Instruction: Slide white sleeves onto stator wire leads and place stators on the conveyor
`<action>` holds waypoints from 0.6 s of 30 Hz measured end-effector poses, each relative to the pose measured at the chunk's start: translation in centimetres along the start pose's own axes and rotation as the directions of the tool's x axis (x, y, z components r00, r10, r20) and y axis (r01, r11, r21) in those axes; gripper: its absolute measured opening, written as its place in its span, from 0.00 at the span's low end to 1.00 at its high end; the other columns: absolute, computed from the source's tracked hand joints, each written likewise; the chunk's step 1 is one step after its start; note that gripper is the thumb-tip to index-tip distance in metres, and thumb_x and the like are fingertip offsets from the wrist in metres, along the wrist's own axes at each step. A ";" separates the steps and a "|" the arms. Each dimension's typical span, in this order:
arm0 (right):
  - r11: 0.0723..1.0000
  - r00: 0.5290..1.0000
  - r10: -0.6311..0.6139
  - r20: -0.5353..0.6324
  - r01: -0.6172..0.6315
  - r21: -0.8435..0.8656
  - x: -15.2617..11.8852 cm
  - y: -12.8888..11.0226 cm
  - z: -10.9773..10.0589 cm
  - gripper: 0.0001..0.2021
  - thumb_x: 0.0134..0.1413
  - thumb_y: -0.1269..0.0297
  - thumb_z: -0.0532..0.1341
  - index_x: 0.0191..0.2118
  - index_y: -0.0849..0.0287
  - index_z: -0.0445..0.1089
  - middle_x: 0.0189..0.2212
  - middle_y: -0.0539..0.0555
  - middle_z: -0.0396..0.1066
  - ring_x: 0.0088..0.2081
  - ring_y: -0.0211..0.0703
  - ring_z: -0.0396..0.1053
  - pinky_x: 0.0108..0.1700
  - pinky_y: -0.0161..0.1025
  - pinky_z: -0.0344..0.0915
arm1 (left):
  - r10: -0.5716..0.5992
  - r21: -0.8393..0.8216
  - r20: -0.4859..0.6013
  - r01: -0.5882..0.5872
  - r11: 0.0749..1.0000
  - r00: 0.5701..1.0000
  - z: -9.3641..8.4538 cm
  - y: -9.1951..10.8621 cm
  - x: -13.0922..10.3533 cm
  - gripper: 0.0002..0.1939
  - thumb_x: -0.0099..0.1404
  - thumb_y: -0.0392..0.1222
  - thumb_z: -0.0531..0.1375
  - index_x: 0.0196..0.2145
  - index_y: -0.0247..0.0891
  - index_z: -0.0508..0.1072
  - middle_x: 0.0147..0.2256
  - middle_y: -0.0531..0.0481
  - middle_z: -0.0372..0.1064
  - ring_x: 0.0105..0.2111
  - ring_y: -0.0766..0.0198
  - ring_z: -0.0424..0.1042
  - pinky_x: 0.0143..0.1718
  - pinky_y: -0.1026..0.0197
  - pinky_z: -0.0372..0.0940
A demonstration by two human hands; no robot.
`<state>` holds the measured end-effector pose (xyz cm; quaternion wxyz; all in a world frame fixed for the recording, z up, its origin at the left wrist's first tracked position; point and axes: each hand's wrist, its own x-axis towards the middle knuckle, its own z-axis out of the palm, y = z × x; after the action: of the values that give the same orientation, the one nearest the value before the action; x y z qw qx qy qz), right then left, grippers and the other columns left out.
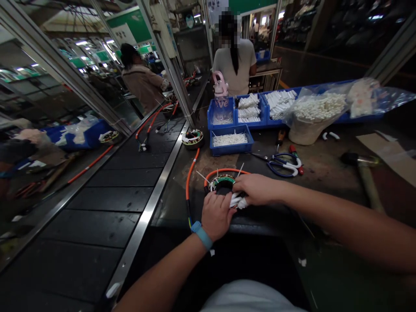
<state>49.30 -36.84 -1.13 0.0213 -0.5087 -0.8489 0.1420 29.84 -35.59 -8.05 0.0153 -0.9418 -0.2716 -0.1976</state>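
Note:
A ring-shaped wound part (223, 178) with a green board and white ties sticking up lies on the bench near its front edge. An orange cable (188, 184) curves round it. My left hand (217, 216), with a blue band at the wrist, is closed at the part's front, fingers curled against white sleeved wires (238, 200). From the right, my right hand (256, 189) reaches over the part's right side, its fingers bent down at the same wires. The fingertips of my right hand are partly hidden.
Blue bins (231, 141) with white sleeves and ties stand behind. Blue-handled scissors (286, 165), a screwdriver (280, 138) and a hammer (364, 159) lie right. A conveyor (107, 203) runs left, beside a second ring part (193, 138). Two people are farther back.

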 end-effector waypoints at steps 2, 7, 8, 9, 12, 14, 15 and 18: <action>1.000 1.000 -0.004 -0.002 0.004 -0.018 0.4 0.2 -0.3 0.06 0.47 0.69 0.59 0.33 0.57 0.71 0.32 0.55 0.70 0.36 0.44 0.67 0.33 0.34 0.58 | -0.020 -0.019 -0.017 0.020 1.000 1.000 -0.1 0.2 0.0 0.20 0.65 0.49 0.51 0.49 0.34 0.64 0.34 0.46 0.66 0.36 0.56 0.62 0.49 0.47 0.55; 0.999 0.998 -0.050 0.027 0.050 -0.008 1.5 0.3 -0.5 0.06 0.45 0.72 0.59 0.30 0.56 0.72 0.31 0.53 0.71 0.38 0.43 0.66 0.36 0.34 0.58 | -0.036 -0.048 -0.091 0.032 0.998 0.995 0.4 0.2 0.0 0.17 0.65 0.47 0.51 0.46 0.35 0.67 0.32 0.46 0.66 0.35 0.56 0.62 0.49 0.48 0.55; 0.999 0.999 -0.046 0.015 0.046 0.004 1.5 0.3 -0.4 0.06 0.45 0.71 0.60 0.31 0.56 0.72 0.31 0.53 0.71 0.38 0.43 0.66 0.36 0.34 0.58 | -0.028 -0.045 -0.106 0.024 0.999 0.994 0.5 0.1 0.0 0.17 0.65 0.47 0.51 0.46 0.35 0.67 0.32 0.46 0.66 0.35 0.56 0.63 0.48 0.48 0.55; 0.998 0.999 -0.048 -0.011 0.049 0.026 1.4 0.4 -0.2 0.05 0.45 0.71 0.60 0.31 0.57 0.72 0.31 0.53 0.71 0.38 0.43 0.66 0.37 0.34 0.58 | -0.017 -0.040 -0.120 0.012 0.999 0.993 0.7 0.0 0.0 0.17 0.65 0.46 0.51 0.47 0.34 0.67 0.32 0.46 0.66 0.35 0.56 0.63 0.48 0.49 0.55; 0.967 0.986 -0.134 -0.100 0.152 0.206 0.4 1.9 0.5 0.08 0.46 0.68 0.63 0.36 0.58 0.72 0.32 0.52 0.70 0.38 0.41 0.65 0.39 0.34 0.60 | 0.013 -0.018 -0.168 -0.017 1.000 0.986 0.9 -0.3 -0.1 0.17 0.66 0.46 0.50 0.48 0.34 0.67 0.31 0.46 0.67 0.34 0.56 0.63 0.47 0.50 0.55; 0.923 0.976 -0.059 -0.211 0.134 0.362 -1.1 4.8 0.3 0.12 0.47 0.67 0.63 0.40 0.58 0.71 0.35 0.51 0.70 0.37 0.39 0.66 0.40 0.33 0.61 | 0.026 -0.013 -0.200 -0.029 0.999 0.980 1.0 -0.4 -0.1 0.17 0.67 0.45 0.50 0.48 0.33 0.66 0.31 0.46 0.67 0.33 0.57 0.64 0.46 0.50 0.55; 0.908 0.951 0.093 -0.294 0.040 0.418 -2.1 6.8 -0.2 0.12 0.47 0.67 0.63 0.41 0.58 0.70 0.36 0.51 0.70 0.37 0.38 0.66 0.40 0.33 0.61 | 0.031 -0.013 -0.214 -0.035 0.999 0.976 1.1 -0.5 -0.1 0.17 0.67 0.45 0.49 0.48 0.33 0.66 0.31 0.46 0.67 0.33 0.58 0.64 0.46 0.50 0.55; 0.678 0.349 0.727 -0.592 -0.499 0.539 -6.1 13.8 -2.7 0.08 0.50 0.70 0.59 0.38 0.61 0.70 0.35 0.52 0.70 0.34 0.36 0.65 0.37 0.30 0.59 | 0.055 -0.002 -0.241 -0.057 0.998 0.969 1.1 -0.6 0.0 0.17 0.68 0.45 0.48 0.48 0.33 0.65 0.31 0.47 0.68 0.32 0.58 0.65 0.46 0.50 0.55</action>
<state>64.55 -35.43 -1.53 0.3940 -0.7912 -0.4673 0.0189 29.97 -34.96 -9.13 0.0496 -0.9181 -0.2403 -0.3112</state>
